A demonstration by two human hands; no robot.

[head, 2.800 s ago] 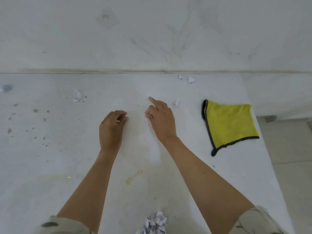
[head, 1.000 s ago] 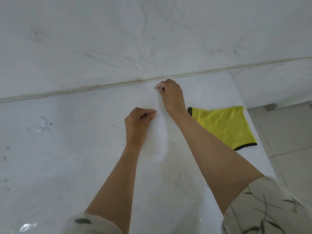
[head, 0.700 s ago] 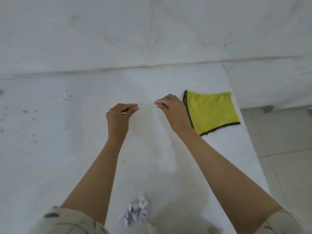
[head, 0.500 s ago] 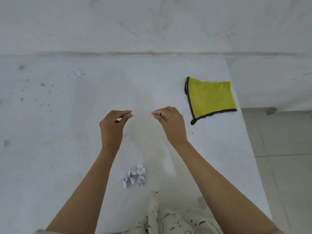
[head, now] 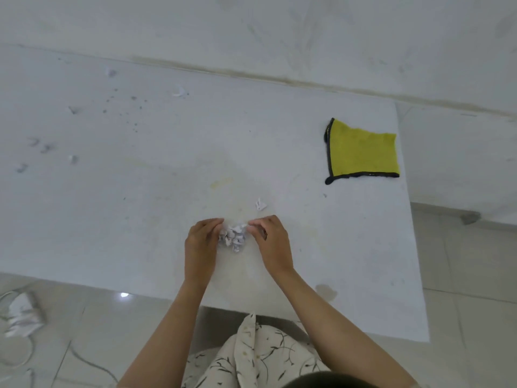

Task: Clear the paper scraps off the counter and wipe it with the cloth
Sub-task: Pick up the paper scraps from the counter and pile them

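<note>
Landmark: pile of paper scraps, small crumpled white bits w/ dark print, lying on white counter near its front edge, approx. centre of view.

Item 1 – left hand: just left of pile, fingers curled in toward it, fingertips touching pile's left side. Whether it pinches a scrap or only touches: can't tell.

Item 2 – right hand: just right of pile, fingers bent, thumb & forefinger tips meeting at pile's upper right corner, pinching a scrap there as far as visible. Hands close together, pile between them.

Item 3 – single loose scrap: white, on counter just beyond pile, slightly to the right, apart from both hands.

Item 4 – yellow cloth: dark trim on left & front edges, lying flat, well beyond & right of pile, near counter's right end. Nothing touching it.

Item 5 – stray scraps, far left & beyond pile: one white bit toward back wall; another farther left; a few more small grey-white bits and dark specks in same area, too small to tell apart.

Item 6 – yellowish stain: on counter beyond pile.

Item 7 – floor, nearer than pile: tiled floor; crumpled white item w/ cord at far left; person's patterned garment below counter edge.
</note>
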